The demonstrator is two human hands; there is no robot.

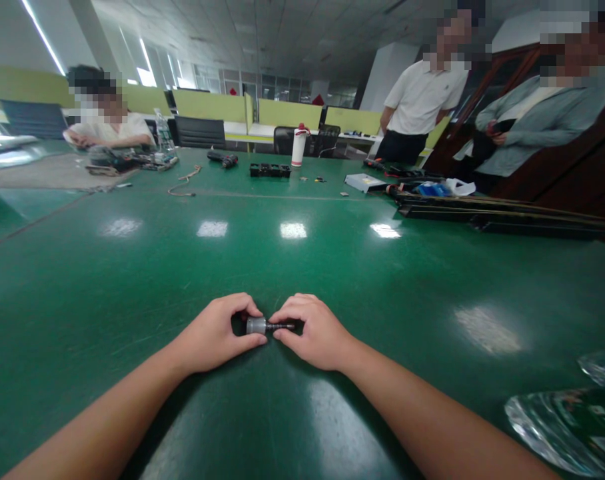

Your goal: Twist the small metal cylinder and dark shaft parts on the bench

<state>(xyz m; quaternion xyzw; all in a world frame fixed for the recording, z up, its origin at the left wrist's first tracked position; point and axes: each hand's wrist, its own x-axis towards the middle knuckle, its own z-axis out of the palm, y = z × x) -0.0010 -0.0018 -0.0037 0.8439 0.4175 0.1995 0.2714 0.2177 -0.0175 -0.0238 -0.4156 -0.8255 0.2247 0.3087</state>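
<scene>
Low over the green tabletop (222,267), a short grey metal cylinder with a thin dark ridged shaft (256,325) lies sideways between my hands. My left hand (222,333) curves around the cylinder end, thumb on the near side and fingertips on the far side. From the other side, my right hand (312,330) pinches at the shaft with thumb and fingers. The shaft's tip points into the right palm. I cannot tell whether the part rests on the table or is slightly raised.
Clear plastic bottles (567,427) are at the near right. Long black rails (482,212) and a grey box (365,183) lie far right. A white flask (298,147), a black block (270,170) and a power drill (222,159) sit at the back. Three people are beyond the table.
</scene>
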